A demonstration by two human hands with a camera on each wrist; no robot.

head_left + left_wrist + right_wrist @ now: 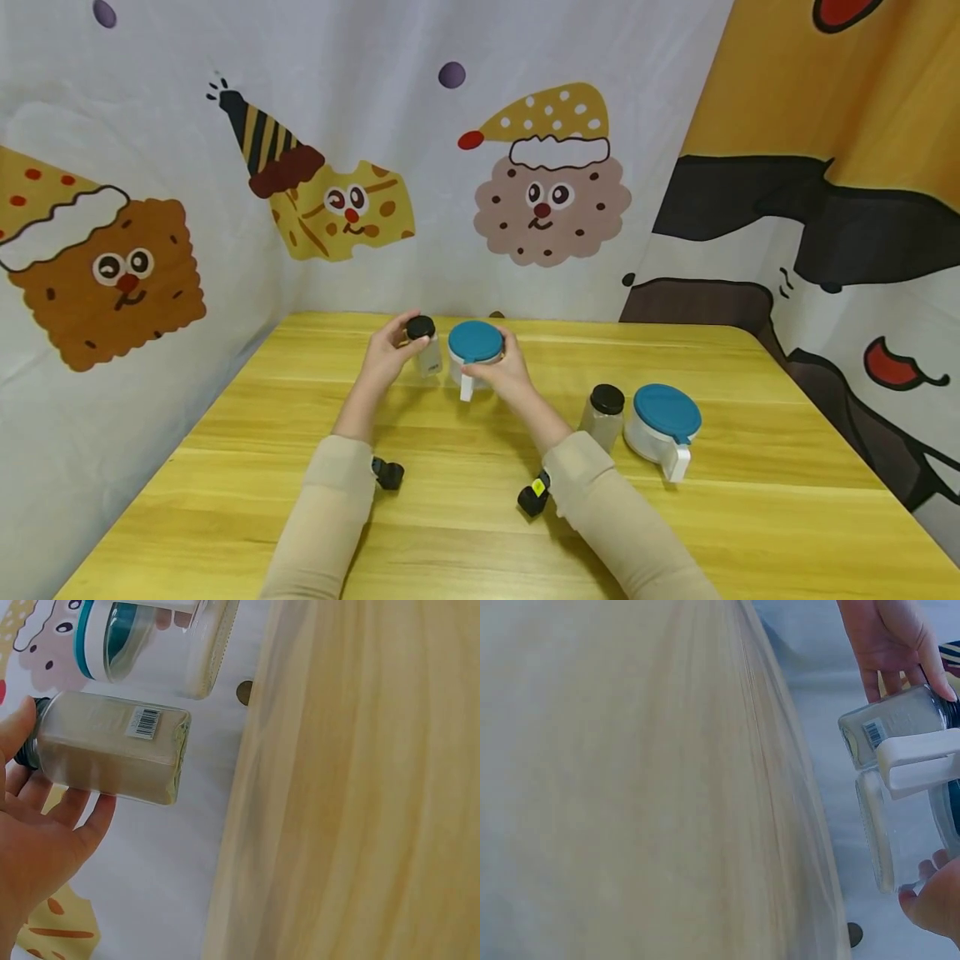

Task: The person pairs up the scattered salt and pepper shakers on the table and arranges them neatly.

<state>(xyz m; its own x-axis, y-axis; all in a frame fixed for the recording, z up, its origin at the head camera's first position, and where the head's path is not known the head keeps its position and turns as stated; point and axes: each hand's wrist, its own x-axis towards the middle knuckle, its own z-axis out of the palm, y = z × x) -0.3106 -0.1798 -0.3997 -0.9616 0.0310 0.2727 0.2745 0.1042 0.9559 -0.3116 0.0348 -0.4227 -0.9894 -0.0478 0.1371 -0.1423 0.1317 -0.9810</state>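
My left hand grips a square clear glass jar near its black screw lid, thumb on one side and fingers on the other. In the left wrist view a barcode label shows on the side of this jar. To its right, my right hand holds a round glass jar with a blue lid and a white handle. Its fingers curl round the far right side. The right wrist view shows the two jars close together, the white handle partly covering the square jar.
On the wooden table, a second black-lidded jar stands at right, beside another blue-lidded jar with a white handle. My right sleeve partly covers the black-lidded one. A cartoon-printed curtain hangs behind the table.
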